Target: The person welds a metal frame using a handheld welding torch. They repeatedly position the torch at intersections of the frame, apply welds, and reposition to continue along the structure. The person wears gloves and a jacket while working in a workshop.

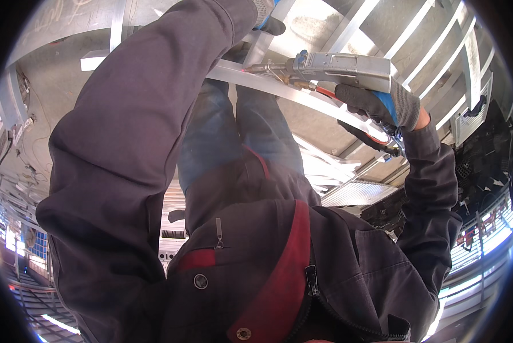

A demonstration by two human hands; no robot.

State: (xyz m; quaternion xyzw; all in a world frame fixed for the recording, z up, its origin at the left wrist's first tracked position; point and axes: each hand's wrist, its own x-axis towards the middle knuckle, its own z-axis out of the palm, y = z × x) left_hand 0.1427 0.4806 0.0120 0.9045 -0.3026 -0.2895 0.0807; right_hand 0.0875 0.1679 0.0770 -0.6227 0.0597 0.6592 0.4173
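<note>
My right hand (pixel 382 106), in a grey and blue work glove, is closed around a handheld metal welding gun (pixel 342 67). The gun's thin nozzle points left, and its tip meets a long pale metal bar (pixel 302 94), where a small reddish spot shows. A second metal bar (pixel 261 47) joins the long one near that tip and runs up and away. My left hand (pixel 266 18), gloved too, is at the top edge beside this second bar. One dark fingertip stretches right; the picture's edge cuts off most of the hand, so its grip is hidden.
Parallel metal bars (pixel 433 43) form a frame at the upper right. A red hose and dark cable (pixel 370 137) trail from the gun. My legs (pixel 239 131) stand close below the long bar. More metal strips (pixel 325 163) lie behind, and dark material (pixel 485 154) is at the right.
</note>
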